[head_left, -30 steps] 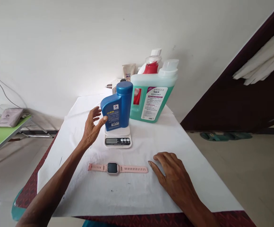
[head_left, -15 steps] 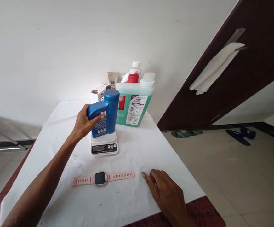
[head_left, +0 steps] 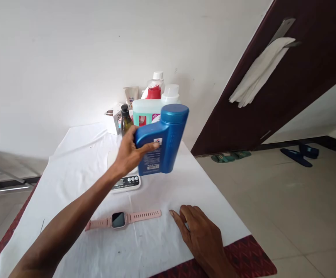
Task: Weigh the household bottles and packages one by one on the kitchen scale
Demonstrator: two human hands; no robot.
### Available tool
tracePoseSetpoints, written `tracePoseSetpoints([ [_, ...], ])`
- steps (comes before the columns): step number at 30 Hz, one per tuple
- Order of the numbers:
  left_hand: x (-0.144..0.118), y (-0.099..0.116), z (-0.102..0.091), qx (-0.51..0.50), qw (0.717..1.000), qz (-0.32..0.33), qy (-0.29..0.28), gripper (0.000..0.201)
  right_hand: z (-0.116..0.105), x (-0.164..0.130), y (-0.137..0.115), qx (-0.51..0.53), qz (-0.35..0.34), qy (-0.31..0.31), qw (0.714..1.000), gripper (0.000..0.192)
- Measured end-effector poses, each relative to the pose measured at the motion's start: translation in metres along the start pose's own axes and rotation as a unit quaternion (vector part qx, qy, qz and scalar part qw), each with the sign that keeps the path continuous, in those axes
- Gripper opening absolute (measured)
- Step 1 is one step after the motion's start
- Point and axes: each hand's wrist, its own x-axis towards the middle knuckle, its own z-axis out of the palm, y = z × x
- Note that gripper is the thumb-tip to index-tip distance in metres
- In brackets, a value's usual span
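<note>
My left hand (head_left: 131, 153) is closed around the handle side of a blue plastic bottle (head_left: 165, 143), thumb across its label. The bottle is held up, slightly tilted, in front of a green-liquid jug (head_left: 146, 105) that it partly hides. Below and behind my forearm is a white digital kitchen scale (head_left: 129, 184), nothing visible on its platform. A pink-strapped smartwatch (head_left: 118, 220) lies flat in front of the scale. My right hand (head_left: 200, 231) rests on the cloth to the right of the watch strap, thumb apart from its loosely bent fingers, holding nothing.
Along the wall stand a dark pump-top bottle (head_left: 126, 120), a white box (head_left: 112, 119), a cream tube (head_left: 131, 95) and a red-and-white bottle (head_left: 154, 91). White cloth (head_left: 78, 170) covers the table. A towel (head_left: 260, 73) hangs on the door handle; slippers lie on the floor.
My left hand has lifted the blue bottle off the scale and moved it to the right, in front of the green jug. The right hand stays on the cloth. The camera view has shifted slightly.
</note>
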Motion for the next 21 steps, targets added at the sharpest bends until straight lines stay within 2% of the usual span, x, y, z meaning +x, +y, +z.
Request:
tracePoseSetpoints([
  [4, 0.012, -0.028, 0.037, -0.024, 0.999, -0.035, -0.019, 0.047, 0.002, -0.002, 0.001, 0.002, 0.002, 0.004, 1.0, 0.034],
  [8, 0.02, -0.053, 0.048, 0.027, 0.999, -0.029, 0.0, 0.045, 0.001, -0.003, 0.002, 0.008, 0.002, -0.003, 1.0, 0.034],
  [13, 0.023, -0.065, 0.038, 0.117, 0.993, 0.026, 0.008, 0.044, 0.003, -0.005, 0.002, 0.008, 0.008, -0.004, 1.0, 0.035],
  [16, 0.019, -0.063, 0.027, 0.152, 0.986, 0.071, -0.013, 0.053, 0.004, -0.006, 0.003, 0.018, 0.021, -0.007, 1.0, 0.038],
  [19, 0.013, -0.06, 0.009, 0.16, 0.981, 0.11, -0.021, 0.063, -0.002, -0.004, 0.003, 0.026, 0.031, -0.047, 0.998, 0.039],
  [21, 0.01, -0.061, -0.009, 0.156, 0.981, 0.111, 0.014, 0.055, -0.006, -0.006, 0.003, 0.029, 0.021, -0.073, 0.997, 0.035],
])
